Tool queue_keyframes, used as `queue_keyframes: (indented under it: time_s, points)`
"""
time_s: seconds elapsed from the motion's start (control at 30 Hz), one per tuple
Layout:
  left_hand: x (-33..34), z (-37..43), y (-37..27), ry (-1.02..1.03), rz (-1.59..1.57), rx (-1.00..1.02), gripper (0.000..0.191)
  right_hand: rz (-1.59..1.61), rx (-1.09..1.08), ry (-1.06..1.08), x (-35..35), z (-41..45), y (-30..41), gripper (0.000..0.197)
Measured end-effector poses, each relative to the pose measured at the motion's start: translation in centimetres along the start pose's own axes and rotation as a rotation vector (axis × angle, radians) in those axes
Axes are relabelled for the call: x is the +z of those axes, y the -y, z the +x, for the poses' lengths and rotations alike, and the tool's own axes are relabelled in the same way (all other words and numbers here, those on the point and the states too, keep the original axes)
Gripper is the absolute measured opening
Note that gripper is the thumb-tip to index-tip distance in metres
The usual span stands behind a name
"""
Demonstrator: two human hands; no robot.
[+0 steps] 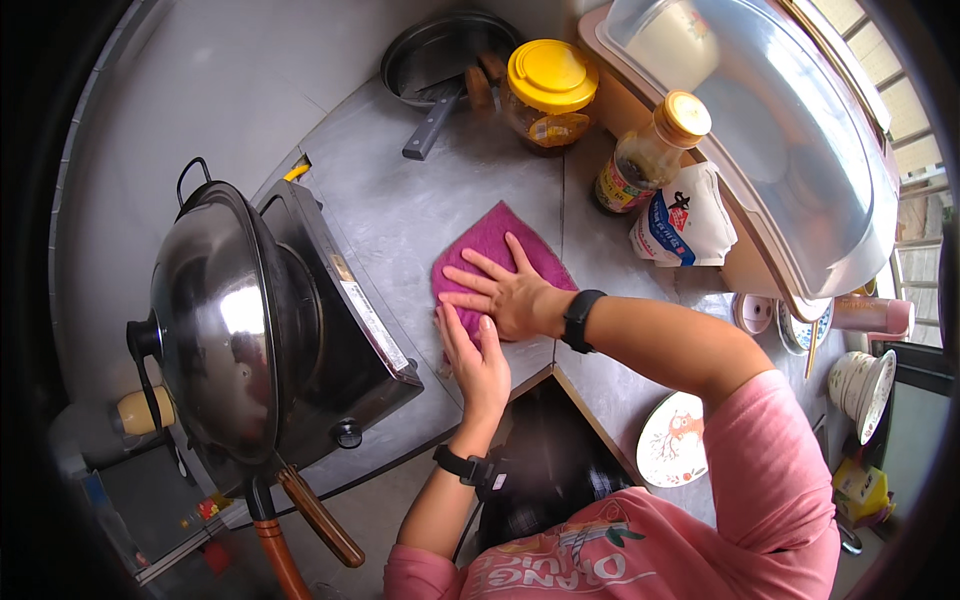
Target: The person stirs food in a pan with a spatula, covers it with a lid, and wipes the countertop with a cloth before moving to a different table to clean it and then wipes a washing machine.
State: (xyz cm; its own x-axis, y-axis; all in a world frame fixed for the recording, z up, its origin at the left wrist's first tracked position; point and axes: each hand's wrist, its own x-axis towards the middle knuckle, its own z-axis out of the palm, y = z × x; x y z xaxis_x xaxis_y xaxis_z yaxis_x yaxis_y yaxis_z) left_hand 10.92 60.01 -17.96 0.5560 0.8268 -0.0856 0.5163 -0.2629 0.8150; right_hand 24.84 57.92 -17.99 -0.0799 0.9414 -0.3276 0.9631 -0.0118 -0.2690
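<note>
A magenta cloth (pixel 501 229) lies spread on the grey tiled countertop (pixel 382 217). My right hand (pixel 504 291) presses flat on it, palm down with the fingers apart. At the cloth's lower left edge is my left hand (pixel 474 367), its fingers pointing away from me and its thumb raised. The left fingertips overlap the cloth's edge; whether they pinch any fabric is hidden. Each wrist wears a dark band.
Left stands a gas stove (pixel 360 330) bearing a lidded wok (pixel 214 322) with a wooden handle (pixel 319 517). Behind are a cleaver (pixel 433 126), a black pan (pixel 405 49), a yellow-lidded jar (pixel 551 97), a sauce bottle (pixel 637 165) and a white packet (pixel 686 217). A plate (pixel 671 442) lies right.
</note>
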Motion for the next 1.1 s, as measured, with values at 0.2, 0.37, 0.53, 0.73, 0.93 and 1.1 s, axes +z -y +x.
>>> queue_keyframes:
  time_s: [0.2,0.37,0.53,0.73,0.93,1.1]
  points:
    - [-0.3,1.8,-1.2,-0.112,-0.279,-0.161,0.063,0.137,0.223,-0.122,-2.3,8.0,0.1,0.064]
    - [-1.8,4.7,-2.4,-0.196,-0.407,-0.145,0.068,0.113,0.175,-0.137,-4.4,14.6,-1.0,0.061]
    - [-2.0,5.2,-3.5,-0.187,-0.512,-0.248,0.074,0.079,0.192,-0.143,-6.5,21.4,-1.6,0.060]
    - [-2.3,2.6,-3.1,-0.103,-0.557,-0.280,0.071,0.081,0.235,-0.161,-8.9,25.3,-2.9,0.059]
    - [-3.8,-2.4,-2.8,-0.011,-0.383,-0.212,0.052,0.014,0.042,-0.028,-5.7,17.1,0.0,0.069]
    - [-2.7,-4.9,-2.2,-0.080,0.027,0.145,0.048,0.071,-0.056,0.031,-0.9,5.0,4.5,0.069]
